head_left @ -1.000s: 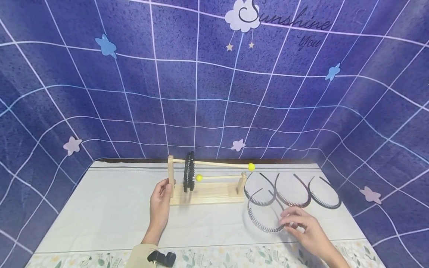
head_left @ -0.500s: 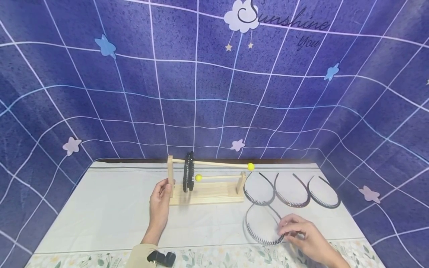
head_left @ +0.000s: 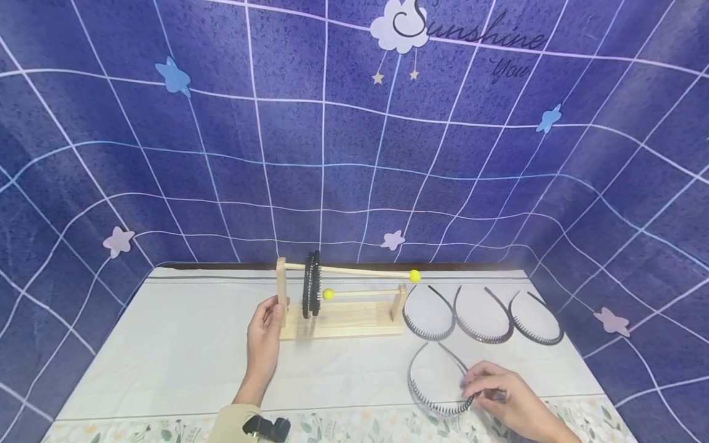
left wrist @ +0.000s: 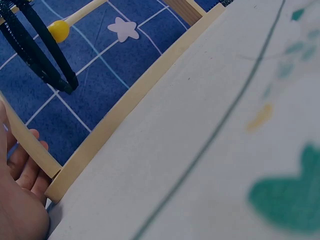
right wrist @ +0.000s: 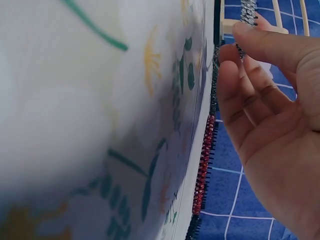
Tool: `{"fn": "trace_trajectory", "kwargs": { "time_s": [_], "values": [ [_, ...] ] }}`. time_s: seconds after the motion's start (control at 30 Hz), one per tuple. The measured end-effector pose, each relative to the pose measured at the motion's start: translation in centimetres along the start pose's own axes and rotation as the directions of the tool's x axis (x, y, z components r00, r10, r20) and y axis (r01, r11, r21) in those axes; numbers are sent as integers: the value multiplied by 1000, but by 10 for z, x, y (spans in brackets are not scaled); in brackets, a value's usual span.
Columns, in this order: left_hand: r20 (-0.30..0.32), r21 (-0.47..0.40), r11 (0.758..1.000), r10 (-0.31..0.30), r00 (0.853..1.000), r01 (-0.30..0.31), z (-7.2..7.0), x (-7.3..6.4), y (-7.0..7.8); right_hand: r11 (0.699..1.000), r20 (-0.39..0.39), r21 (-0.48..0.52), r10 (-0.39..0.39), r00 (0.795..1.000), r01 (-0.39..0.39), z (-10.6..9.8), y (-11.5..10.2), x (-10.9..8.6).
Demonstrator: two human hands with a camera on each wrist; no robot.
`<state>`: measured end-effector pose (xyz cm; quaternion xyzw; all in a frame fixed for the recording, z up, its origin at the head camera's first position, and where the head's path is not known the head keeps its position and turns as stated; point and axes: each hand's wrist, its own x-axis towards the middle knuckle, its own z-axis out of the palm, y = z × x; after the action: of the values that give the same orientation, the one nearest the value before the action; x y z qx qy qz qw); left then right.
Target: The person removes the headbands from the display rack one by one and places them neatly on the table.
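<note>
My right hand (head_left: 505, 394) pinches a toothed headband (head_left: 443, 411) by its right side, low over the near part of the table. In the right wrist view the thumb and forefinger close on the silvery beaded headband (right wrist: 247, 14). My left hand (head_left: 263, 338) grips the left upright (head_left: 282, 289) of a wooden stand (head_left: 343, 325); in the left wrist view fingers wrap behind that upright (left wrist: 31, 142). Two black toothed headbands (head_left: 308, 289) hang side by side on the stand's long upper rod (head_left: 365, 272). A shorter rod (head_left: 365, 293) comes from the right post; both rods end in yellow balls.
Three more toothed headbands lie in a row right of the stand: a dark one (head_left: 429, 336), a reddish-brown one (head_left: 487, 338) and another dark one (head_left: 538, 339). A white cloth (head_left: 166, 357) with a floral border covers the table, and a blue gridded curtain (head_left: 221, 135) hangs behind.
My right hand has brought its headband nearer the table's front, away from the row, and then slightly right. The left hand and the stand have stayed put.
</note>
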<state>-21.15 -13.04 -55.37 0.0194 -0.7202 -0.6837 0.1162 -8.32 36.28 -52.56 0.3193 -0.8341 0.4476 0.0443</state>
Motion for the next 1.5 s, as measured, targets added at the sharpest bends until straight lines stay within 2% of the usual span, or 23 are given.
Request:
{"fn": "trace_trajectory", "kwargs": {
  "time_s": [0.2,0.5,0.87,0.97,1.17,1.27,1.37,1.5],
  "values": [
    [4,11,1000,4,1000,-4,0,0,1,1000,62,23,-15,998,14,-1,6,-2],
    [0,5,1000,8,1000,-8,0,0,1,998,91,-11,-65,994,66,1,11,-4],
    [-10,-3,1000,1,1000,-1,1,0,2,999,108,-28,28,994,-25,-3,10,-5],
    [-11,-6,1000,-2,1000,2,1,0,1,999,86,-32,34,996,-32,-3,8,-5],
    [-12,-10,1000,2,1000,-3,1,0,-2,999,-16,-49,-14,1000,13,-5,2,-1],
    [-16,-8,1000,2,1000,-2,1,0,-2,999,-58,-30,-13,998,11,-6,-2,1],
    [-15,-3,1000,1,1000,-1,1,0,-1,1000,-112,-17,4,994,-6,-5,-6,4],
    [-13,0,1000,3,1000,-3,1,0,-1,995,-216,-103,-15,976,-8,2,-13,13]
  ]
}}
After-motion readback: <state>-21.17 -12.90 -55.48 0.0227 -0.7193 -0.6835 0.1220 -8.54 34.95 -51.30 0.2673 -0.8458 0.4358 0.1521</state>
